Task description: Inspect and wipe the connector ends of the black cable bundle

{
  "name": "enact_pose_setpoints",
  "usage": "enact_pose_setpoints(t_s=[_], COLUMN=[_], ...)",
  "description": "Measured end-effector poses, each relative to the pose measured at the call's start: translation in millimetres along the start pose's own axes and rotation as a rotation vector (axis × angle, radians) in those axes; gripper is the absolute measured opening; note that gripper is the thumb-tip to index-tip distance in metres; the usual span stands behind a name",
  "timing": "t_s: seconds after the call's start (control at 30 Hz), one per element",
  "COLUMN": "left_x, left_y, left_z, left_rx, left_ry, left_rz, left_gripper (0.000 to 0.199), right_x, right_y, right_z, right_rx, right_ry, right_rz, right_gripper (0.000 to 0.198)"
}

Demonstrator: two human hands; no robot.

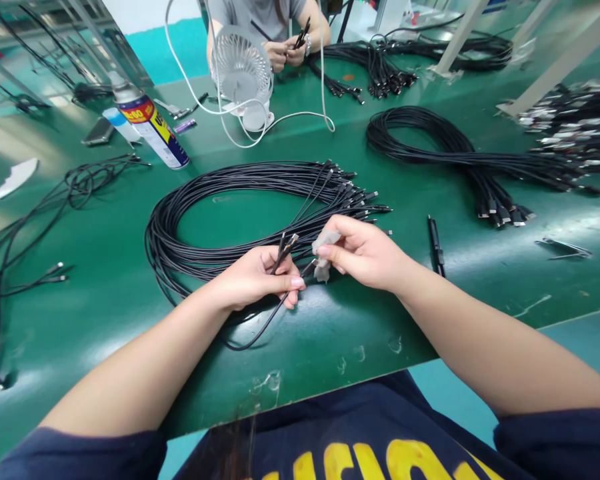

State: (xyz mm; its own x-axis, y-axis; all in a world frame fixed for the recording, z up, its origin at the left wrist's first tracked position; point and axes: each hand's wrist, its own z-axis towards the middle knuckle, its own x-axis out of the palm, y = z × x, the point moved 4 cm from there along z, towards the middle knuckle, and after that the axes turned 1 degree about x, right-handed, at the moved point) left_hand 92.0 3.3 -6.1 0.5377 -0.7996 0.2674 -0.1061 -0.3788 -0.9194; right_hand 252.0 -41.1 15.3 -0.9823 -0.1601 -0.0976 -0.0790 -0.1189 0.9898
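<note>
Shirt (350,417): navy with yellow lettering, at the near edge of the green table (330,353).
Left hand (260,277): pinching a few black cables (286,250), their plug ends poking up past the fingers, one pointing toward the right hand.
Right hand (363,253): gripping a crumpled pale cloth (323,263) between thumb and fingers; whether it touches that plug, I cannot tell.
Big coil (260,175): black cables looped on the table just beyond both hands, plugs bunched to the right.
Pen (435,245): on the table, just beyond the right forearm.
Tweezers (565,249): farther right.
Second coil (415,127): beyond the pen, near the tweezers.
Spray can (153,127): upright, beyond the big coil, to the left.
Fan (243,67): white, in front of a co-worker holding dark cable ends.
</note>
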Motion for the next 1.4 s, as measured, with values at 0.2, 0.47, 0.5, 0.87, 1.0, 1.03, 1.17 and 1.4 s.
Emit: enact_pose_setpoints(t_s=[0.2,0.47,0.5,0.87,1.0,1.03,1.17,1.4], left_x=[0,0,0,-1,0,1,1,-3], left_y=[0,1,1,-1,-1,-1,0,2], left_z=[0,0,1,5,2,1,2,4], left_rx=[0.003,0.011,0.015,0.036,0.008,0.004,0.011,0.002], left_ry=[0.026,0.059,0.073,0.028,0.049,0.063,0.068,0.025], left_rz=[-0.051,-0.059,-0.042,-0.006,-0.033,-0.038,-0.058,-0.098], left_gripper=[0.045,0.041,0.037,0.046,0.043,0.043,0.043,0.045], right_x=[-28,2,8,9,-24,-30,-23,0], right_y=[2,-8,-9,-10,-5,-5,-12,-12], right_z=[8,-2,-3,1,8,8,5,1], right_rx=[-0.045,0.029,0.035,0.203,0.071,0.048,0.087,0.130], right_ry=[-0.181,0.099,0.160,0.101,-0.201,-0.250,-0.088,0.148], right_rz=[0.052,0.048,0.052,0.135,0.122,0.111,0.066,0.059], right_gripper=[0.040,0.021,0.020,0.019,0.027,0.026,0.028,0.028])
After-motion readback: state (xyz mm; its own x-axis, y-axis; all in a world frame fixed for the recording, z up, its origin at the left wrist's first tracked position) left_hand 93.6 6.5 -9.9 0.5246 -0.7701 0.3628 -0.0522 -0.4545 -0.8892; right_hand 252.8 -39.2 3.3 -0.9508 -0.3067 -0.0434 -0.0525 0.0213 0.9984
